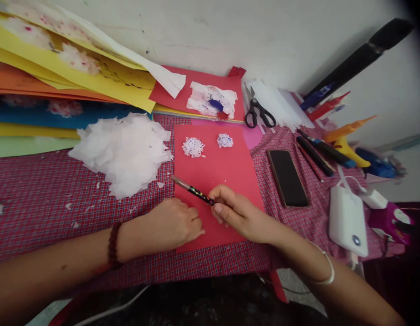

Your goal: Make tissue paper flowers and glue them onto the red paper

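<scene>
My right hand point(242, 213) pinches a slim black paintbrush point(200, 194) with coloured specks, its brownish tip pointing up and left. Under both hands lies a red sheet of paper point(226, 170). My left hand point(176, 224) rests on the sheet's lower left part, knuckles up and fingers curled in; their undersides are hidden. Two ruffled white paper flowers with blue specks, one on the left point(193, 147) and a smaller one on the right point(225, 140), sit on the upper part of the sheet. Beyond it, a white paper piece point(196, 97) carries a dark blue smear.
A heap of white paper petals point(125, 154) is left of the sheet. Stacked coloured papers point(135, 93) lie behind. Black scissors point(259, 113), a phone point(288, 179), several pens point(317, 156) and a white power bank point(347, 222) are to the right on the checked cloth point(142, 267).
</scene>
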`<state>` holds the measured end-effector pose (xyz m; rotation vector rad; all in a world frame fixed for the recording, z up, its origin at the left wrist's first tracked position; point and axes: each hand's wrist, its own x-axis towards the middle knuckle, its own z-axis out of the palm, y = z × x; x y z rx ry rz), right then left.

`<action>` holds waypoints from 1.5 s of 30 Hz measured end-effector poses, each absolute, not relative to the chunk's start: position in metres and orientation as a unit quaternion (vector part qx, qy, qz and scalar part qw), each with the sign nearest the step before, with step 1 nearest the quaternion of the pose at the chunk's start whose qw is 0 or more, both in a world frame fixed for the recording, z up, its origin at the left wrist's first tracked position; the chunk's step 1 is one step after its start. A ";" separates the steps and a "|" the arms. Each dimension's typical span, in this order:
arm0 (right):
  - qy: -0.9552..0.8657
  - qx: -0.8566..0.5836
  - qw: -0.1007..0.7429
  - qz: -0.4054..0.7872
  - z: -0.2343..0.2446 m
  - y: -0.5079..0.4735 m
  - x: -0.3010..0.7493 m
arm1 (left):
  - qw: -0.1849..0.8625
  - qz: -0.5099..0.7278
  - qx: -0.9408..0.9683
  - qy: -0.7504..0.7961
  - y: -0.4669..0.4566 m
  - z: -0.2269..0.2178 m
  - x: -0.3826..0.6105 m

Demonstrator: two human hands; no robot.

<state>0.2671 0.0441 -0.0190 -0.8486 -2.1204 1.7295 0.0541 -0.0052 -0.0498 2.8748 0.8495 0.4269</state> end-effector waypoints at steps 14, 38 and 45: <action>-0.487 -0.332 0.203 0.782 -0.040 0.066 0.284 | 0.109 0.140 0.937 0.301 -0.005 -0.046 0.053; -0.332 -0.273 0.223 0.875 -0.041 0.080 0.288 | 0.121 0.130 0.937 0.300 -0.002 -0.042 0.052; -0.350 -0.269 0.263 0.858 -0.041 0.080 0.289 | 0.122 0.122 0.940 0.294 -0.003 -0.043 0.051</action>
